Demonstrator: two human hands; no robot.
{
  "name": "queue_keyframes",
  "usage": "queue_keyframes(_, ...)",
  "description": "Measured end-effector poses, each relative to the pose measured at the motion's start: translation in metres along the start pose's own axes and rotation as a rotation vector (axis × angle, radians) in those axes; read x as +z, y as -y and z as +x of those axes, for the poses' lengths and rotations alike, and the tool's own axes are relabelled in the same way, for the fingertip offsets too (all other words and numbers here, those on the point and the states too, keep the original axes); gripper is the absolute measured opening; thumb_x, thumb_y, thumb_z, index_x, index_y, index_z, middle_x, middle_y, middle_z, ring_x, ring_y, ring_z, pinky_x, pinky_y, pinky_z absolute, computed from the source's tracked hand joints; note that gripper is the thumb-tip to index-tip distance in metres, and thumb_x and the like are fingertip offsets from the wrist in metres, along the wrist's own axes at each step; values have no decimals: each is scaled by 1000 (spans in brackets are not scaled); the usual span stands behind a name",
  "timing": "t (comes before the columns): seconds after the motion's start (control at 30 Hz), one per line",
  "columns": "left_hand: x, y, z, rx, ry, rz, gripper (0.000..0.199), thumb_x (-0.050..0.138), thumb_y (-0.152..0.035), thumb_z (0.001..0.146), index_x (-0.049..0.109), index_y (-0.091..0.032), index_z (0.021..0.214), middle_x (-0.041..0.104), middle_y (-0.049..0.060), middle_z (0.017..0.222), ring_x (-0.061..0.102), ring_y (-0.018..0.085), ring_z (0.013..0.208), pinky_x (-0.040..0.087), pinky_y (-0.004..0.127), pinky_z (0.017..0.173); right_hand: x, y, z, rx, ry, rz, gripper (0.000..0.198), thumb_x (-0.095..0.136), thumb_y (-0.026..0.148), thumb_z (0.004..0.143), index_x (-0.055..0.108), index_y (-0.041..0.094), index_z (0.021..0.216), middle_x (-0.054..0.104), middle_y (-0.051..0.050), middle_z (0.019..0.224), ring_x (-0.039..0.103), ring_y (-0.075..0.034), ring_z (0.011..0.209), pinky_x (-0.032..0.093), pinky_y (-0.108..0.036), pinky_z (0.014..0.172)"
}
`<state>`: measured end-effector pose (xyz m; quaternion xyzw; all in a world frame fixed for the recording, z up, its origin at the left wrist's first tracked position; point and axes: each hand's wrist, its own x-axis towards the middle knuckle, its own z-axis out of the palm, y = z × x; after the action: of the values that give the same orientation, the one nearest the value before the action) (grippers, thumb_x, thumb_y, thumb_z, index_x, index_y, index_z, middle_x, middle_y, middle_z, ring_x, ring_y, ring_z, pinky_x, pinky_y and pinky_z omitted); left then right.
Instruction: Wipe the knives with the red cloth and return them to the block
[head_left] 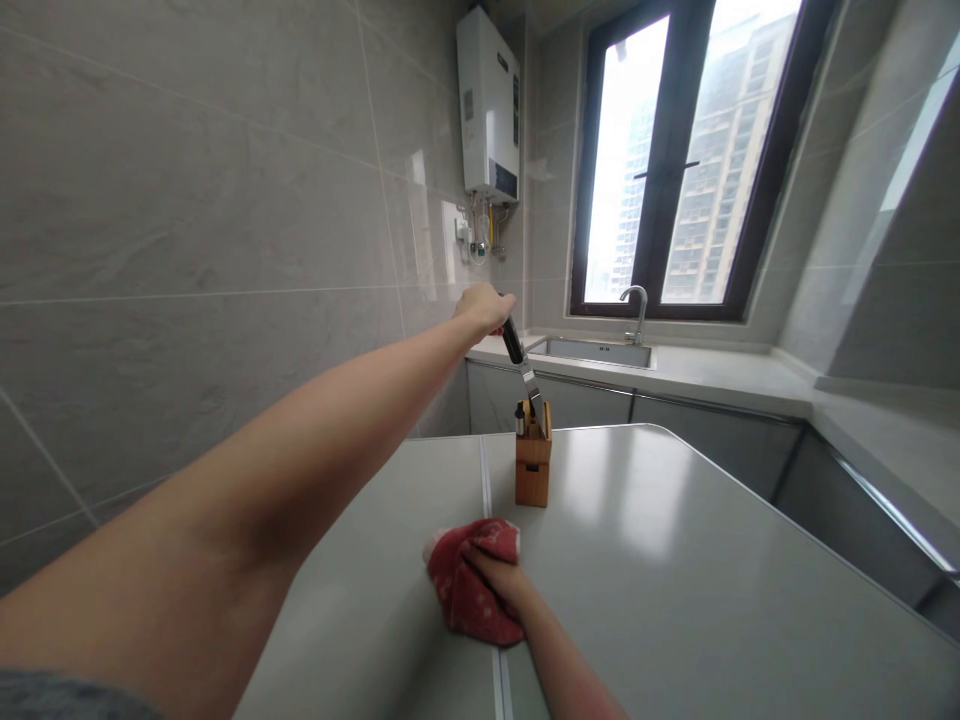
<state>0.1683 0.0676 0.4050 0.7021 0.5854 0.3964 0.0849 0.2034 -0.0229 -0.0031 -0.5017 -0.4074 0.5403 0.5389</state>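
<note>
With my left arm stretched far forward, my left hand (482, 306) is closed around the black handle of a knife (529, 382). The knife slants down, and the lower end of its blade is at the top of a wooden knife block (532, 486); how deep it sits inside cannot be made out. A small dark-handled tool (520, 419) stands in the block's left side. Nearer to me, my right hand (501, 578) grips a bunched red cloth (469, 598) with a pale edge, low over the table; its fingertips are partly hidden in the folds.
The glossy pale table (637, 600) has a seam running lengthwise beneath the cloth. Beyond it are a counter (720, 368) with a sink (592, 350) and a faucet (639, 312). A tiled wall (225, 220) rises on the left, with a water heater (487, 110) in the corner.
</note>
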Motion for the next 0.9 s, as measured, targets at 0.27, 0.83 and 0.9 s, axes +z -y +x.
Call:
queue_keyframes(0.27, 3, 3, 8, 3, -29, 33, 30, 52, -36, 84, 65, -15, 69, 69, 11, 63, 68, 22, 62, 47, 28, 54, 0, 3, 0, 111, 96, 10, 60, 82, 58, 52, 73, 13, 90, 72, -21, 106, 65, -38, 108, 55, -39, 90)
queue_keyframes(0.83, 15, -11, 7, 61, 45, 35, 32, 52, -38, 87, 66, -13, 71, 71, 12, 67, 70, 22, 64, 51, 29, 61, 0, 5, -5, 79, 65, -88, 55, 82, 57, 53, 73, 14, 87, 73, -20, 100, 66, -38, 102, 55, -38, 86)
queue_keyframes(0.9, 17, -13, 4, 80, 47, 68, 32, 52, -38, 86, 66, -14, 71, 71, 13, 66, 71, 24, 72, 51, 30, 65, 1, 3, -4, 70, 68, -87, 55, 82, 56, 52, 73, 14, 86, 73, -20, 99, 67, -37, 100, 56, -38, 83)
